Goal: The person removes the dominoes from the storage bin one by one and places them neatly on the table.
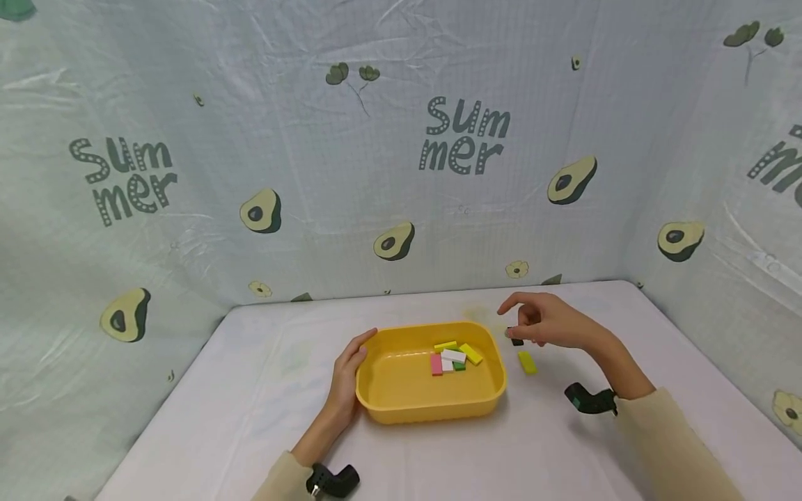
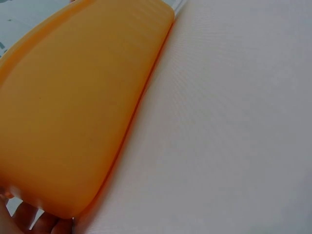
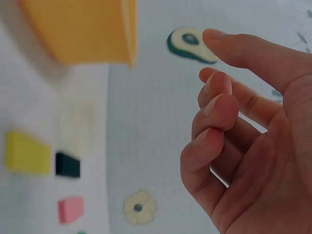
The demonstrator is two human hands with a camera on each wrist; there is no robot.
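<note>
A yellow plastic tray (image 1: 401, 410) stands on the table with several small blocks in its right half. Among them are a pink block (image 1: 436, 364), a white block (image 1: 454, 356) and a yellow block (image 1: 470, 354). My left hand (image 1: 343, 379) holds the tray at its left end; in the left wrist view, fingers (image 2: 46, 223) bend against the outer wall. Right of the tray, my right hand (image 1: 554, 321) hovers with thumb and forefinger apart and nothing between them. Below it lie a black block (image 1: 516, 342) and another yellow block (image 1: 527, 362).
In the right wrist view, a loose pink block (image 3: 71, 209) lies beyond the black one, with a green sliver at the frame's bottom edge. A white cloth (image 1: 250, 390) covers the table. Printed sheets (image 1: 313, 153) hang behind and at both sides.
</note>
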